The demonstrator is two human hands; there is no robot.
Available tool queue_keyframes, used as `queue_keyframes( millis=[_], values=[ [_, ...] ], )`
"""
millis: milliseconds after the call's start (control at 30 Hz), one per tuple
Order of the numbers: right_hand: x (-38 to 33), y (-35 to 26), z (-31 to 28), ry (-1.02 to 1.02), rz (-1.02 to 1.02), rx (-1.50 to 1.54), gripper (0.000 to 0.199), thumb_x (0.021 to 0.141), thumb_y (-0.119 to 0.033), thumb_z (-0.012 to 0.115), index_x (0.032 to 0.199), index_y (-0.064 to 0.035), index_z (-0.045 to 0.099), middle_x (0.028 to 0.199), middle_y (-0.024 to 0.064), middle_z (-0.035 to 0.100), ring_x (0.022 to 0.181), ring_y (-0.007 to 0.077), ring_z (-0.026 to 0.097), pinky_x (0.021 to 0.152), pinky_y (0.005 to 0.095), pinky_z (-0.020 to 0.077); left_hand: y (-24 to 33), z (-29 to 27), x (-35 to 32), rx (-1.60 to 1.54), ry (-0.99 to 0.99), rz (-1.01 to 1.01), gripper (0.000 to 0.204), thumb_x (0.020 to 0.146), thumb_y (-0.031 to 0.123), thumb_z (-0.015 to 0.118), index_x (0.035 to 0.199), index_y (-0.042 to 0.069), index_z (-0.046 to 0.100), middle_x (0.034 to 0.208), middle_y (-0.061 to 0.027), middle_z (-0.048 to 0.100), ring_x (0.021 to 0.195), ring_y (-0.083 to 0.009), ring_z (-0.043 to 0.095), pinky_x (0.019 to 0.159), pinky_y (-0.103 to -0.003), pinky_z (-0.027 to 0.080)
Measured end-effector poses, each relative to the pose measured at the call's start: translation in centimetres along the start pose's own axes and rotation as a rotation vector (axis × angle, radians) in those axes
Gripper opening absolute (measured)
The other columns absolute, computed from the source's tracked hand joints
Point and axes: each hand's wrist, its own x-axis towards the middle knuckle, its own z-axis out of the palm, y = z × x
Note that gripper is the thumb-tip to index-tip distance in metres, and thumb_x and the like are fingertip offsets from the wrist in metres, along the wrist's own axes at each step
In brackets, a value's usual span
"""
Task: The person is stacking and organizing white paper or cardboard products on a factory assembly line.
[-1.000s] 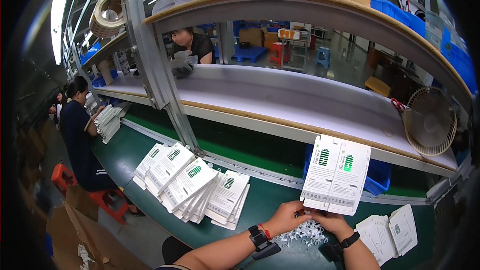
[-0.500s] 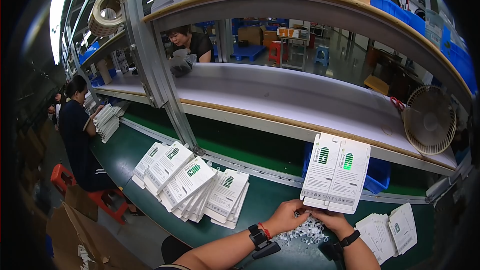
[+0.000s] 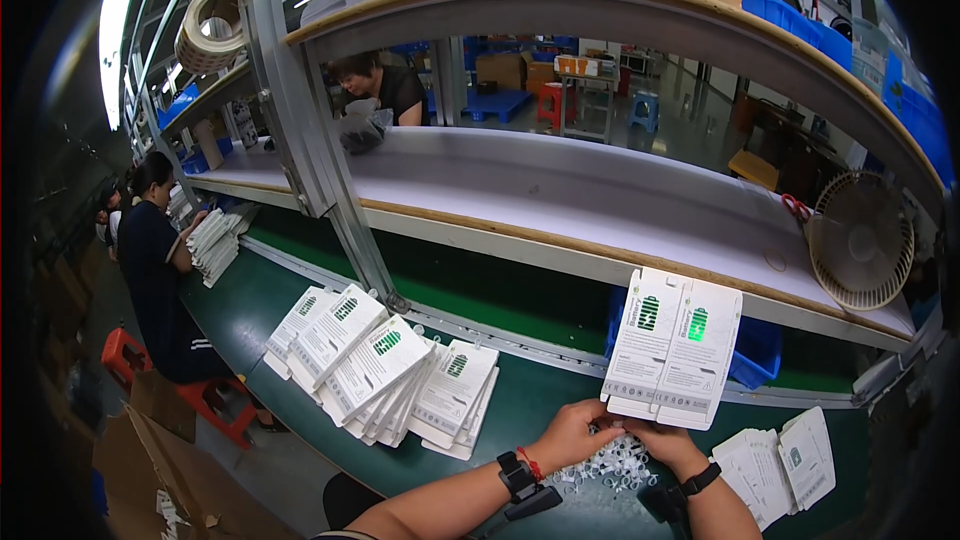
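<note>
A pair of flat white printed battery boxes (image 3: pixel 672 345) stands tilted up side by side in front of me, their lower edge just beyond my fingers. My left hand (image 3: pixel 580 432) and my right hand (image 3: pixel 665 443) meet at that edge with fingers bent inward and closed. Whatever they pinch is hidden, and I cannot tell whether they grip the boxes. Just below the hands lies a heap of small clear-white plastic pieces (image 3: pixel 618 465), some with ring-like loops.
Several stacks of white boxes (image 3: pixel 378 365) lie left on the green table (image 3: pixel 330 440); another pile (image 3: pixel 775 470) lies right. A blue bin (image 3: pixel 757 348) sits behind the upright boxes. Above runs a white shelf (image 3: pixel 560 190) with a fan (image 3: pixel 862 240). A co-worker (image 3: pixel 155 250) sits at left.
</note>
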Motion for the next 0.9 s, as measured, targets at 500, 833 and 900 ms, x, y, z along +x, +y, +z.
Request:
queue_keyframes(
  millis=[500,833,900],
  values=[
    [0.3,1.2,0.0,0.016,-0.007,-0.050,0.032,0.080,-0.008,0.065,0.111,-0.0041,0.057,0.104,0.0086,0.060,0.095,0.0175,0.056,0.082,0.0297,0.0460,-0.3,-0.2,0.1,-0.002,0.037,-0.002,0.022,0.075,0.011,0.066,0.094,0.001,0.064,0.081,-0.0106,0.064,0.072,-0.0169,0.064,0.066,-0.028,0.050],
    [-0.1,0.2,0.0,-0.013,0.098,0.155,0.037,0.077,-0.003,0.068,0.111,-0.0032,0.057,0.106,0.0078,0.060,0.096,0.0177,0.056,0.084,0.0305,0.0460,-0.3,0.2,-0.1,-0.001,0.036,0.014,0.022,0.077,0.013,0.064,0.093,-0.003,0.062,0.080,-0.0127,0.064,0.072,-0.0196,0.064,0.065,-0.029,0.050],
    [-0.1,-0.1,0.2,-0.014,0.085,0.124,0.037,0.077,-0.004,0.068,0.112,-0.0032,0.056,0.106,0.0079,0.060,0.097,0.0179,0.056,0.084,0.0306,0.0459,-0.2,0.3,-0.3,0.000,0.044,0.008,0.023,0.077,0.013,0.064,0.092,-0.003,0.062,0.080,-0.0130,0.063,0.071,-0.0203,0.064,0.065,-0.029,0.050]
  ],
)
